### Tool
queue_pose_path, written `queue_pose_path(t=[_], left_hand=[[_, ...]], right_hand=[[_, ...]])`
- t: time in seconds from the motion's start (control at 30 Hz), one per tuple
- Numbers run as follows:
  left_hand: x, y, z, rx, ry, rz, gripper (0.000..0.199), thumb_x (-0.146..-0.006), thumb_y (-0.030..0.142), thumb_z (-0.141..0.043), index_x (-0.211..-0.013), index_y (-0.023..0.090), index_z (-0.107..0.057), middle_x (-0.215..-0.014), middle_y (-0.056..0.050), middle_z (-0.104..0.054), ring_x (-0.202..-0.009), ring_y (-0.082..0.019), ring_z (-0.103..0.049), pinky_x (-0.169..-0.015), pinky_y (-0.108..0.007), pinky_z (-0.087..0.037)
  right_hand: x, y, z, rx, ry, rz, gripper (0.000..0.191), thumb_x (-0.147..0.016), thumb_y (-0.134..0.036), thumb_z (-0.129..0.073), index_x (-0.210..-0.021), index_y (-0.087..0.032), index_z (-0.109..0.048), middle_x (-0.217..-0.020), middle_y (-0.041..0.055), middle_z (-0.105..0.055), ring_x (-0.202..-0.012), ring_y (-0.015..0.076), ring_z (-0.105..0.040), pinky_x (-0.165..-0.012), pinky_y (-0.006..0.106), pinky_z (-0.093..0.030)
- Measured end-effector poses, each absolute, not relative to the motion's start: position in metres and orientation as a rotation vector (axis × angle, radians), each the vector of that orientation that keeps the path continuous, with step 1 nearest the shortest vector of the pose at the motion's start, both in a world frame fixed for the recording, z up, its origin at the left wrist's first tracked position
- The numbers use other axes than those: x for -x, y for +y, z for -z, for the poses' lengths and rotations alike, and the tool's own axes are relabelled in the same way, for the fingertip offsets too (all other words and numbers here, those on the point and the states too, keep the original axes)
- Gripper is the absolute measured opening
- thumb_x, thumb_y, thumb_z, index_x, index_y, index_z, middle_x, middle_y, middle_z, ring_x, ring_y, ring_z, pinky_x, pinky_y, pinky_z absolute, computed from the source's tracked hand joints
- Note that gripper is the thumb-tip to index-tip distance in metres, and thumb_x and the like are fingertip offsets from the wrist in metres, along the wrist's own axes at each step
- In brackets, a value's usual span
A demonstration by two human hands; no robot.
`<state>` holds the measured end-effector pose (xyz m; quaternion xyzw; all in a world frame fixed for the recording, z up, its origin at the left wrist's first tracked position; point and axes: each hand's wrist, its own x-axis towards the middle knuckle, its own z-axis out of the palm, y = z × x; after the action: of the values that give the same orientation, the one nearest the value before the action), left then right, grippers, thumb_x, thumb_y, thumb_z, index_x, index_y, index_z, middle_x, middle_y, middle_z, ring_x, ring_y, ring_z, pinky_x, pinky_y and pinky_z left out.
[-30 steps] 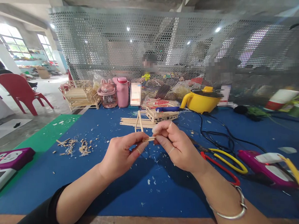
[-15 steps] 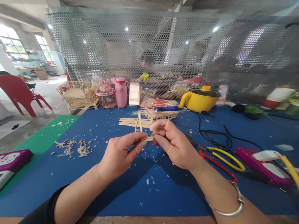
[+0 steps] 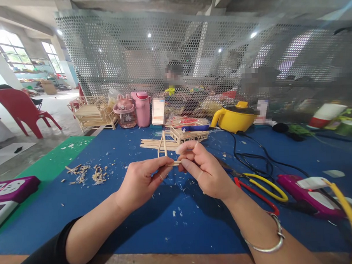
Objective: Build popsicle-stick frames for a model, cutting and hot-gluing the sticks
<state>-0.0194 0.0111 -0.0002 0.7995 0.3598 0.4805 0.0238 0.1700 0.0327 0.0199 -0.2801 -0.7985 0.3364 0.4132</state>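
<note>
Between my two hands is a small wooden frame of thin sticks [image 3: 165,144], one part standing up in a narrow triangle. My left hand [image 3: 143,178] pinches its lower left end with thumb and fingers. The fingertips of my right hand [image 3: 205,169] close on the right end of a short light stick [image 3: 175,163] that spans the gap between the hands. Just behind lie a bundle of wooden sticks [image 3: 153,144] and a small stick-built piece [image 3: 190,135]. Fingers hide part of the joint.
Wood scraps [image 3: 98,174] lie at left. Red-and-yellow-handled pliers [image 3: 266,186], a purple device [image 3: 310,196] and black cables are at right. Farther back stand a yellow pot [image 3: 236,119], a pink bottle [image 3: 142,110] and a stick rack [image 3: 92,112]. People sit behind the perforated screen [image 3: 126,52].
The upright part of the wooden frame has tilted slightly, and my left fingertips have shifted a little. Both hands keep their hold.
</note>
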Motion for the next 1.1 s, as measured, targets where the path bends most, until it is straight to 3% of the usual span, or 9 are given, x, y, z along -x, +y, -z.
queue_pose_path(t=[0.23, 0.33, 0.37, 0.47, 0.57, 0.8, 1.0, 1.1], left_hand=[[0.021, 0.012, 0.0, -2.413, 1.177, -1.52, 0.017, -0.085, 0.021, -0.056, -0.096, 0.019, -0.068, -0.085, -0.001, -0.075, -0.07, -0.011, -0.069, -0.064, -0.017, -0.054], [0.024, 0.014, -0.003, -2.384, 1.202, -1.553, 0.017, -0.085, 0.022, -0.056, -0.095, 0.019, -0.069, -0.082, -0.001, -0.075, -0.067, -0.011, -0.069, -0.063, -0.017, -0.054], [0.025, 0.014, -0.003, -2.374, 1.208, -1.563, 0.017, -0.085, 0.022, -0.055, -0.095, 0.018, -0.069, -0.083, -0.001, -0.075, -0.067, -0.011, -0.069, -0.064, -0.018, -0.055], [0.027, 0.018, -0.003, -2.34, 1.214, -1.591, 0.017, -0.085, 0.023, -0.055, -0.094, 0.018, -0.069, -0.084, -0.001, -0.075, -0.068, -0.011, -0.069, -0.066, -0.018, -0.054], [0.028, 0.022, -0.001, -2.312, 1.229, -1.593, 0.017, -0.085, 0.025, -0.055, -0.094, 0.019, -0.069, -0.086, -0.002, -0.075, -0.071, -0.012, -0.07, -0.067, -0.018, -0.054], [0.03, 0.026, 0.002, -2.287, 1.223, -1.615, 0.017, -0.086, 0.025, -0.055, -0.094, 0.02, -0.068, -0.09, -0.002, -0.075, -0.079, -0.015, -0.071, -0.071, -0.019, -0.054], [0.031, 0.024, -0.001, -2.236, 1.226, -1.666, 0.017, -0.085, 0.025, -0.056, -0.094, 0.019, -0.069, -0.085, -0.002, -0.075, -0.07, -0.013, -0.07, -0.067, -0.02, -0.055], [0.03, 0.023, -0.002, -2.217, 1.229, -1.674, 0.017, -0.085, 0.025, -0.056, -0.093, 0.019, -0.069, -0.084, -0.002, -0.075, -0.069, -0.013, -0.069, -0.066, -0.02, -0.055]], right_hand=[[-0.201, 0.036, -0.037, 0.956, -1.678, -0.529, 0.037, -0.086, -0.037, -0.051, -0.119, -0.021, -0.044, -0.088, 0.0039, -0.066, -0.075, 0.0159, -0.062, -0.066, 0.03, -0.05], [-0.244, 0.033, -0.021, 1.477, -1.769, -0.254, 0.036, -0.082, -0.046, -0.052, -0.107, -0.02, -0.056, -0.086, 0.0073, -0.069, -0.077, 0.022, -0.065, -0.073, 0.037, -0.052], [-0.259, 0.031, -0.011, 1.687, -1.87, -0.152, 0.04, -0.08, -0.047, -0.052, -0.107, -0.019, -0.058, -0.095, 0.011, -0.069, -0.086, 0.0267, -0.066, -0.078, 0.042, -0.052], [-0.295, 0.022, 0.019, 2.085, -2.107, 0.028, 0.062, -0.079, -0.049, -0.05, -0.128, -0.01, -0.05, -0.133, 0.0194, -0.052, -0.121, 0.0348, -0.049, -0.098, 0.048, -0.042], [-0.31, 0.015, 0.035, 2.127, -2.237, 0.124, 0.067, -0.084, -0.048, -0.041, -0.135, -0.005, -0.043, -0.143, 0.0197, -0.04, -0.134, 0.0319, -0.033, -0.108, 0.045, -0.03], [-0.328, 0.014, 0.027, 2.185, -2.171, 0.159, 0.055, -0.085, -0.034, -0.035, -0.13, -0.007, -0.05, -0.127, 0.0195, -0.057, -0.116, 0.0321, -0.055, -0.097, 0.043, -0.043], [-0.344, 0.014, 0.023, 2.227, -2.165, -0.009, 0.06, -0.077, -0.031, -0.044, -0.134, -0.013, -0.046, -0.123, 0.0154, -0.061, -0.103, 0.0322, -0.063, -0.082, 0.04, -0.051], [-0.341, 0.019, 0.024, 2.136, -2.168, -0.004, 0.057, -0.075, -0.033, -0.047, -0.129, -0.014, -0.051, -0.122, 0.0144, -0.062, -0.106, 0.0318, -0.062, -0.086, 0.04, -0.051]])
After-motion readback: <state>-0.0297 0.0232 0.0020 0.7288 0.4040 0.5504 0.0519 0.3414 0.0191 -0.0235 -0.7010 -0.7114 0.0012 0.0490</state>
